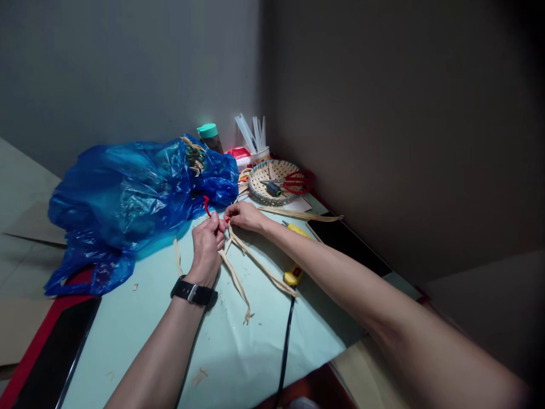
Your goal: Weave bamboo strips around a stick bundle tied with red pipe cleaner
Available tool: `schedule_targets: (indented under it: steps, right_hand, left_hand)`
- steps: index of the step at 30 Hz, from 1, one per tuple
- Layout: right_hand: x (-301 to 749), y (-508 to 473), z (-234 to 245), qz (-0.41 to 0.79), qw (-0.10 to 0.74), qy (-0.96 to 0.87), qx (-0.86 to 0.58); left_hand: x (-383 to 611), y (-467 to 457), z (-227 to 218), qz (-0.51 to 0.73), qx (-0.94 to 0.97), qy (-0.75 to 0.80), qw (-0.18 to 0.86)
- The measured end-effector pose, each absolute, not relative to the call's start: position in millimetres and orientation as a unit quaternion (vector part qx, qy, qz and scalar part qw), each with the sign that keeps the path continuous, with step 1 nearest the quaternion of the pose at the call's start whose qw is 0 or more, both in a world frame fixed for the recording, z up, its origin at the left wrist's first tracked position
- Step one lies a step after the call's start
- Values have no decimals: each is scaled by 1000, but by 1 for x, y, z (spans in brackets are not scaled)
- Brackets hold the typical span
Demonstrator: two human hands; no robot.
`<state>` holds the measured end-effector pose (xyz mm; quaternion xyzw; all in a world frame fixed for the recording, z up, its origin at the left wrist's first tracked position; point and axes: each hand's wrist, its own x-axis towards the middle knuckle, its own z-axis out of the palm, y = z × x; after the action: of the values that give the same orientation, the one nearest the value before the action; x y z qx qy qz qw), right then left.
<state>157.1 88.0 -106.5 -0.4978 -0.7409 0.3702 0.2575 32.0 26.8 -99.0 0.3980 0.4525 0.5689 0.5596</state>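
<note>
My left hand (208,238), with a dark watch on its wrist, is closed on a thin red strip (206,205) whose bent end sticks up above the fingers. Close beside it, my right hand (244,216) pinches at a bit of red at the fingertips; whether it is the same strip I cannot tell. Below both hands, pale dried plant-fibre strips (237,279) spread over the table, their upper ends partly hidden by the fingers. Under my right forearm lies a yellow glue gun (293,276) with a black cord, its middle covered by the arm.
A blue plastic bag (128,199) of dried fibres fills the left side. Behind the hands stand a woven basket (259,190) with red-handled scissors (300,180) and a dark thread spool (273,190), a cup (261,154) of glue sticks, and a green-lidded jar (208,131). Walls meet behind.
</note>
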Motion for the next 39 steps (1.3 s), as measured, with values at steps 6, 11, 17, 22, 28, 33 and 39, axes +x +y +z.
schedule_targets:
  steps: [6, 11, 17, 22, 28, 33, 39]
  right_hand:
    - [160, 89, -103, 386, 222, -770, -457]
    - [157, 88, -103, 357, 218, -787, -454]
    - [153, 87, -110, 318, 237, -799, -453]
    - [154, 85, -112, 308, 244, -800, -454]
    - [154, 85, -113, 302, 244, -799, -460]
    - [153, 82, -112, 296, 248, -797, -464]
    - [170, 55, -95, 310, 302, -772, -465]
  left_hand:
    - [23, 30, -98, 565, 381, 447, 580]
    - [19, 33, -103, 579, 340, 437, 599]
    - [24, 30, -104, 594, 308, 433, 604]
    - [28, 26, -105, 600, 300, 438, 598]
    - [28, 25, -107, 594, 302, 449, 595]
    - [31, 21, -103, 573, 318, 460, 599]
    - [5, 12, -69, 614, 330, 487, 527]
